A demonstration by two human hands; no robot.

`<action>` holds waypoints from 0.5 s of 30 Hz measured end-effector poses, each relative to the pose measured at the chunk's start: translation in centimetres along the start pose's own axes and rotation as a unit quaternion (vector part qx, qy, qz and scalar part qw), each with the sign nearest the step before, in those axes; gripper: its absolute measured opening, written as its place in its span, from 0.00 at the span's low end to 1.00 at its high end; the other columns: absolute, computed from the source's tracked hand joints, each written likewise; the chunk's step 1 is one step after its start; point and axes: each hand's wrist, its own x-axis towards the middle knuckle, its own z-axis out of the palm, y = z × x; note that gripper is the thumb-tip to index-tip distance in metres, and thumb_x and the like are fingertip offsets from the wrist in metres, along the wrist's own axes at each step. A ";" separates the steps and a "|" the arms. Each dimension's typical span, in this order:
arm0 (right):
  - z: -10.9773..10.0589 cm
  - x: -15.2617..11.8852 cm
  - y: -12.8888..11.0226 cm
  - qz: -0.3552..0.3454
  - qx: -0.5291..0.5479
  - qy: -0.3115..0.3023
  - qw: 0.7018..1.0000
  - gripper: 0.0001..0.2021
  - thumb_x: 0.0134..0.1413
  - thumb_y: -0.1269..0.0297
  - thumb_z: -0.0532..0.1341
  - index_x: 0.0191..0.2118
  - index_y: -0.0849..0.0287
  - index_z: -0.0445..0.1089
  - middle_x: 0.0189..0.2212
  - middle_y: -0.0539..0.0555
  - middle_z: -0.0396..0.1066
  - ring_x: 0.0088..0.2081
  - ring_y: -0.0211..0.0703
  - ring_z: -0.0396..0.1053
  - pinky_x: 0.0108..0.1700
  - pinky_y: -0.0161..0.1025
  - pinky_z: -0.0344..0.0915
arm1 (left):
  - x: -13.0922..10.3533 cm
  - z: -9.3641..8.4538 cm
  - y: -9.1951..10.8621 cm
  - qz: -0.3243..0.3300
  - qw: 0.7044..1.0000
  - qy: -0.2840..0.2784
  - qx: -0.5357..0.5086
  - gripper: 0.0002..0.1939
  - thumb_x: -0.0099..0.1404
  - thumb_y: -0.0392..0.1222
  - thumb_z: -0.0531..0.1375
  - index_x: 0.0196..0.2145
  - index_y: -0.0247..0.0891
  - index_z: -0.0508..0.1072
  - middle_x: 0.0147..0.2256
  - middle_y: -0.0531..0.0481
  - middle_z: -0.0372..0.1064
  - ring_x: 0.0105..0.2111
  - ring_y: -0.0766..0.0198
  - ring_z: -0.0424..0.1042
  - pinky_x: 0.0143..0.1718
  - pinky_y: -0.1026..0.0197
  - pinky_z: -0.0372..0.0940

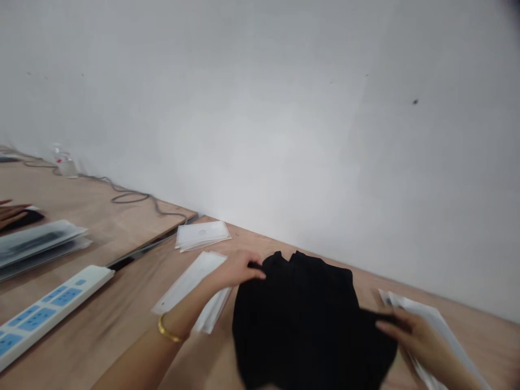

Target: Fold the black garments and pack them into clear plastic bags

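A black cloth garment (pixel 300 319) spreads between my two hands, its upper edge uneven with a small notch; I cannot tell what kind of garment it is. My left hand (pixel 241 269), with a gold bangle (pixel 168 329) on its wrist, pinches the upper left corner. On the opposite side my right hand (pixel 418 333), a little blurred, grips the fabric between thumb and fingers. Flat white plastic packets (pixel 190 279) lie beneath and beside my left forearm. Under my right hand is a clear plastic bag (pixel 436 319).
A stack of small white packets (pixel 203 234) sits near the wall. To the left are a power strip (pixel 57 303), bagged dark items (pixel 40 244), a grey cable (pixel 134 196) and a clear bottle (pixel 65 161). Another person's hand (pixel 14 212) touches something black at the left edge.
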 end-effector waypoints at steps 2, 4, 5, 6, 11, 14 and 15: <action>-2.3 1.9 -0.8 -0.006 0.003 0.171 0.985 0.16 0.35 0.49 0.65 0.31 0.52 0.75 0.27 0.51 0.76 0.33 0.50 0.73 0.36 0.41 0.68 | 2.7 -1.3 1.1 0.016 0.996 0.084 0.013 0.05 0.55 0.41 0.64 0.25 0.38 0.74 0.22 0.57 0.63 0.26 0.65 0.64 0.30 0.65 0.58; -4.0 3.1 -2.4 -0.024 -0.001 0.307 0.951 0.18 0.36 0.48 0.63 0.34 0.52 0.74 0.29 0.51 0.75 0.34 0.49 0.72 0.39 0.42 0.67 | 4.9 -2.1 2.5 0.040 0.985 0.169 0.021 0.02 0.58 0.38 0.61 0.31 0.39 0.74 0.28 0.54 0.65 0.32 0.63 0.65 0.37 0.62 0.60; -4.6 3.4 -3.0 -0.034 0.000 0.348 0.937 0.19 0.38 0.48 0.62 0.36 0.51 0.74 0.31 0.51 0.75 0.36 0.48 0.71 0.42 0.43 0.66 | 5.5 -2.3 3.0 0.052 0.978 0.198 0.022 0.04 0.60 0.37 0.59 0.34 0.39 0.74 0.32 0.53 0.65 0.36 0.62 0.66 0.41 0.60 0.60; -4.9 3.4 -3.4 -0.042 0.003 0.369 0.928 0.19 0.39 0.48 0.62 0.39 0.51 0.74 0.35 0.52 0.75 0.38 0.49 0.71 0.45 0.44 0.64 | 5.9 -2.3 3.3 0.063 0.974 0.217 0.022 0.06 0.61 0.35 0.57 0.36 0.40 0.74 0.35 0.51 0.66 0.39 0.62 0.66 0.44 0.60 0.60; -1.7 1.5 1.8 -0.096 -0.029 0.291 0.951 0.16 0.47 0.52 0.57 0.40 0.52 0.73 0.42 0.53 0.75 0.47 0.51 0.70 0.54 0.48 0.62 | 2.8 1.9 0.2 0.081 0.981 0.170 0.038 0.10 0.60 0.30 0.56 0.35 0.39 0.75 0.38 0.49 0.69 0.43 0.60 0.68 0.48 0.56 0.61; 2.3 -0.4 8.3 -0.119 -0.116 0.179 0.970 0.15 0.49 0.55 0.54 0.34 0.53 0.76 0.39 0.55 0.77 0.44 0.51 0.73 0.48 0.47 0.69 | -1.1 6.0 -3.7 0.067 0.993 0.071 0.068 0.13 0.56 0.26 0.56 0.31 0.40 0.76 0.38 0.49 0.73 0.42 0.58 0.70 0.48 0.55 0.62; 3.3 -1.1 10.2 -0.117 -0.157 0.140 0.971 0.16 0.51 0.57 0.52 0.36 0.52 0.76 0.40 0.55 0.77 0.44 0.50 0.73 0.48 0.47 0.69 | -2.3 7.2 -4.7 0.060 0.994 0.041 0.079 0.14 0.55 0.26 0.56 0.31 0.41 0.77 0.39 0.49 0.74 0.43 0.57 0.70 0.47 0.53 0.63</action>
